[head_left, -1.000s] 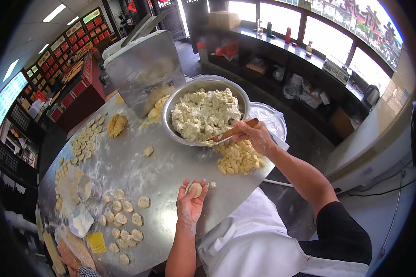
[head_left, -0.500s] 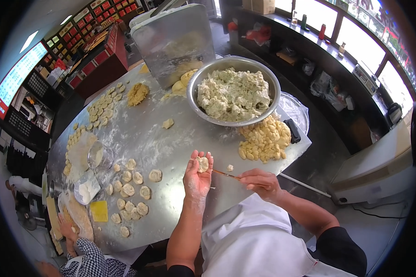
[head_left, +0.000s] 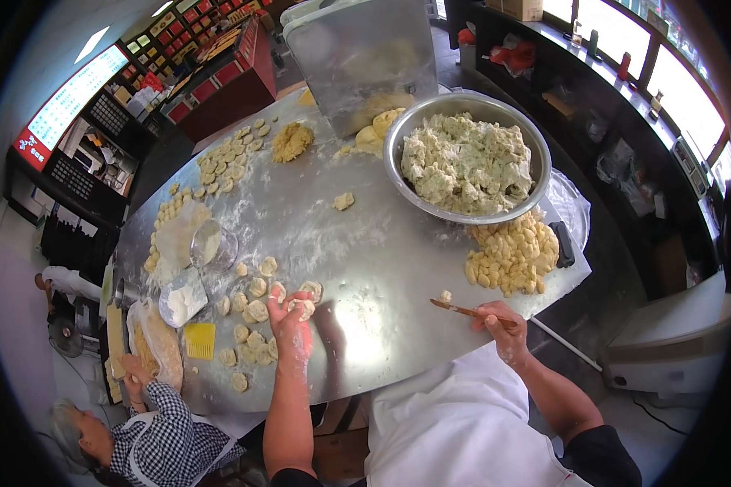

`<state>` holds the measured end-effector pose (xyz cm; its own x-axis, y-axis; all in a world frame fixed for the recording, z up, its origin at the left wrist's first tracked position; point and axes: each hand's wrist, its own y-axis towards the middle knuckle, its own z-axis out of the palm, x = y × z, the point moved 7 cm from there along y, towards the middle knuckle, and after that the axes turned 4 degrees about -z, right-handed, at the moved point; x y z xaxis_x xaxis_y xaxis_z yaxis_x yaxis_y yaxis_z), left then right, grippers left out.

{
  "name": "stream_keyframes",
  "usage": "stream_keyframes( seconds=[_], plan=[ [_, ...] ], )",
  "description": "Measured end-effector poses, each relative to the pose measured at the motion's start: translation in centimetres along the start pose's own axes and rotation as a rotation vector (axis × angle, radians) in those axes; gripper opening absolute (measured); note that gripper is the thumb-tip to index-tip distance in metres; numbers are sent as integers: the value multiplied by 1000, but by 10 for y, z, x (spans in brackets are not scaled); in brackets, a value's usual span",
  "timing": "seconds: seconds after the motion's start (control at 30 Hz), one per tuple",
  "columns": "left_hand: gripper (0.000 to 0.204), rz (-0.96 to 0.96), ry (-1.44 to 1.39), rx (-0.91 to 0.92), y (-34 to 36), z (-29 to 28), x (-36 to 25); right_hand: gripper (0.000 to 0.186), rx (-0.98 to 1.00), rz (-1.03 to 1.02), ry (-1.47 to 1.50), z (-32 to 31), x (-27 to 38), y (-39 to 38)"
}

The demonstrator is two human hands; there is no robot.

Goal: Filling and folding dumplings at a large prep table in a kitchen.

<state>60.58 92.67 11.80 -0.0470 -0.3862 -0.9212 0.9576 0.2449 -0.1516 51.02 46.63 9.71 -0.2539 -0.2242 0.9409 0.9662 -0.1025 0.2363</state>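
Observation:
At the edge of a cluster of round dough pieces (head_left: pixel 256 349), my left hand (head_left: pixel 291 334) has its fingers closed around a pale dough ball (head_left: pixel 302 309). Two more dough pieces sit close by its fingertips. My right hand (head_left: pixel 501 323) grips a thin brown filling spatula (head_left: pixel 461 309), pointing left over the steel table (head_left: pixel 398 341). A small pale lump (head_left: pixel 446 296) lies by the spatula's tip. Beyond stands a big metal bowl (head_left: pixel 483 218) of crumbly, green-flecked filling (head_left: pixel 467 162). Yellow dough lumps (head_left: pixel 512 256) are heaped between the bowl and my right hand.
A co-worker's hand (head_left: pixel 138 372) presses at the table's left end. Near it are a yellow scraper (head_left: pixel 199 341), a flour container (head_left: pixel 183 302) and a clear round container (head_left: pixel 213 245). A large translucent tub (head_left: pixel 365 65) and a yellow mass (head_left: pixel 292 142) stand farther back.
My left hand has carried the dough ball leftward to the cluster, away from the spatula. My right hand has drawn apart from it, still gripping the spatula. The whole view has shifted.

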Motion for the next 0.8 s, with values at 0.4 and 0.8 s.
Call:
stream_keyframes(
  seconds=[0.4,0.8],
  plan=[
    [66,126,1122,-43,139,-1,-21,28,88,-119,-84,2,5,2],
    [45,621,1512,-39,200,115,18,23,44,-135,-187,1,0,-5]
  ],
)
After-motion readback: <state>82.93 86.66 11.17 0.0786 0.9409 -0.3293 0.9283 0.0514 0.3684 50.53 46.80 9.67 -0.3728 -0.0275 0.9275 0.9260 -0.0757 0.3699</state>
